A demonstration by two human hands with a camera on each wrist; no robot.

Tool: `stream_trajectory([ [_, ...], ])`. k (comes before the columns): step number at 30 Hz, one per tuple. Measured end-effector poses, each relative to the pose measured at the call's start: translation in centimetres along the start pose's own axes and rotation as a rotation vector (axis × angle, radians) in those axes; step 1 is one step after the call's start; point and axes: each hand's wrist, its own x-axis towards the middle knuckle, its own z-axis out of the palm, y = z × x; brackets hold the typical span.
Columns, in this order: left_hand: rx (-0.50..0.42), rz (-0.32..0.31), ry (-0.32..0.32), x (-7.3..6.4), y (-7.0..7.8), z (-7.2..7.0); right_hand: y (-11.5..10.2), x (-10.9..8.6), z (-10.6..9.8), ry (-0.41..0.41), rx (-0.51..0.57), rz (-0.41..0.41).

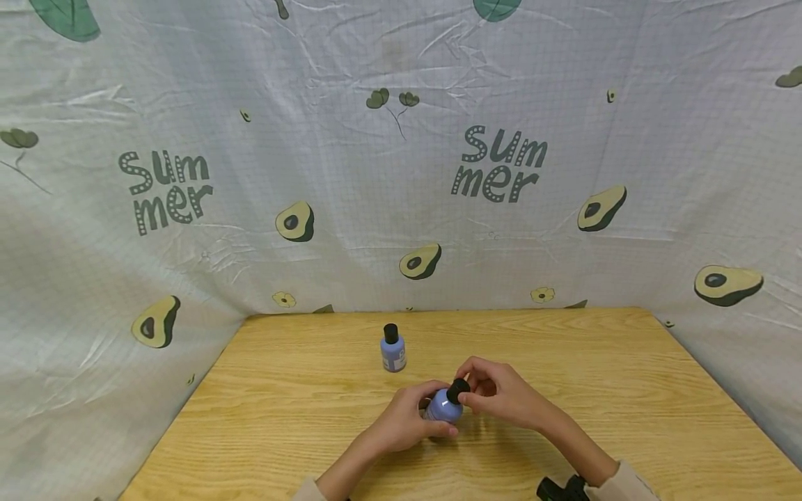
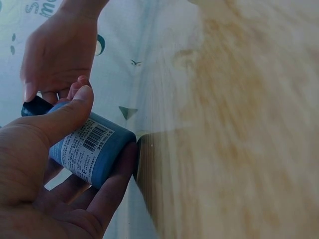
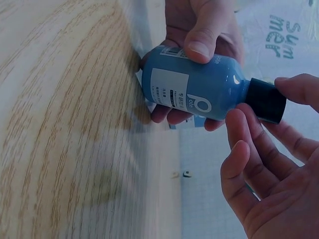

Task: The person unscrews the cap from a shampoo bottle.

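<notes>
A small blue-violet bottle (image 1: 442, 409) is tilted toward the right above the table. My left hand (image 1: 404, 423) grips its body, thumb on one side and fingers round the other. At its upper end, my right hand (image 1: 503, 395) pinches the black cap (image 3: 265, 100) between thumb and fingers. The cap sits on the bottle's neck in the right wrist view. A white label (image 2: 89, 144) with a barcode shows beside the left thumb in the left wrist view. Farther back, a second similar bottle (image 1: 392, 355) stands upright with its black cap (image 1: 391, 333) on.
The light wooden table (image 1: 282, 390) runs back to a pale curtain (image 1: 351, 181) printed with avocados and lettering, which also hangs at both sides. A black device (image 1: 564, 489) is by the right wrist at the front edge of the view.
</notes>
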Motion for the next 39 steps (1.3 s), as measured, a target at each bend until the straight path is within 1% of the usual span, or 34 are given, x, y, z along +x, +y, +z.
stream_trajectory([
  [6, 0.002, 0.003, -0.003, -0.06, -0.05, 0.0, -0.1, -0.05, 0.05, -0.001, 0.012, -0.015],
  [16, 0.016, -0.003, 0.009, -0.05, -0.13, 0.0, 0.28, 0.02, 0.18, 0.035, -0.003, 0.01],
  [20, 0.017, -0.004, 0.01, -0.01, -0.2, 0.01, 0.28, 0.05, 0.21, 0.032, -0.002, 0.013],
  [32, 0.012, -0.002, 0.014, 0.06, -0.24, 0.1, 0.33, -0.01, 0.11, 0.001, 0.014, -0.025],
  [39, 0.01, 0.003, 0.012, 0.05, -0.22, 0.09, 0.28, 0.01, 0.19, 0.035, 0.001, 0.002],
])
